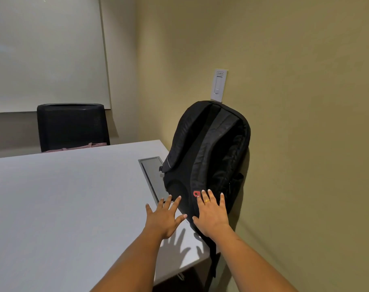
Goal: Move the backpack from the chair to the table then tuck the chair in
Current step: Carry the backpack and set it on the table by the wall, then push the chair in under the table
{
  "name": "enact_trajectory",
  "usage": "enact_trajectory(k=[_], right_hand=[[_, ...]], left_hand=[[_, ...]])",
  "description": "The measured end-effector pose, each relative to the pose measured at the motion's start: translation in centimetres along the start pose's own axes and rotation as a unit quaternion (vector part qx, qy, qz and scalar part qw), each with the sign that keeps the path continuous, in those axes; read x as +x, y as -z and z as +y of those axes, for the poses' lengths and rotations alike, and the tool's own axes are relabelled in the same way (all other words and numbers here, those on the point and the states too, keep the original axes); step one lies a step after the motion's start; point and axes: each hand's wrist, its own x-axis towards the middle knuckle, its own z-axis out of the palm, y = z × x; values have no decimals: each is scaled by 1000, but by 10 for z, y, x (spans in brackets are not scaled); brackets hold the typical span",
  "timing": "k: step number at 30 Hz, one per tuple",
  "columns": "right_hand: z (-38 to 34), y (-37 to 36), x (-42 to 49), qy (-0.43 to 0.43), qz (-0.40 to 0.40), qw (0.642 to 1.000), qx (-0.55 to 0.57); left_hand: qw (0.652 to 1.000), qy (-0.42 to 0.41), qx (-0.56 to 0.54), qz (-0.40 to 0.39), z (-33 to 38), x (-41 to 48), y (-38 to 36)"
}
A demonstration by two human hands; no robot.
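A black backpack (206, 157) stands upright on the right end of the white table (63, 207), leaning against the beige wall, straps facing me. My left hand (164, 216) hovers over the table just left of the pack's base, fingers spread, holding nothing. My right hand (212, 213) is spread flat near the pack's lower front, by a small red tag (196, 194); whether it touches is unclear. A strap hangs down over the table's edge. The chair the pack came from is out of view.
A grey cable hatch (153, 175) is set into the tabletop beside the pack. A black mesh chair (72, 126) with pink fabric on it stands at the table's far side. A whiteboard (46, 53) and a wall switch (219, 85) are behind.
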Motion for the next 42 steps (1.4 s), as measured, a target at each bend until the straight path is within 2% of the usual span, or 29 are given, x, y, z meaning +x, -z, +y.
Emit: enact_trajectory(k=[5,14,23,42], right_hand=[[8,-14,-54,-16,-20,999,31],[22,-20,-153,-68,-37,996,51],[17,-18,-264,-179,-40,981,60],[-65,-36,-530,-374,-81,918,104]], left_hand=[[1000,-2,12,-29,24,-54,-23],[998,-42,10,-36,56,-138,-41],[990,-140,13,-20,73,-212,-45],[942,-324,41,-84,91,-427,-84]])
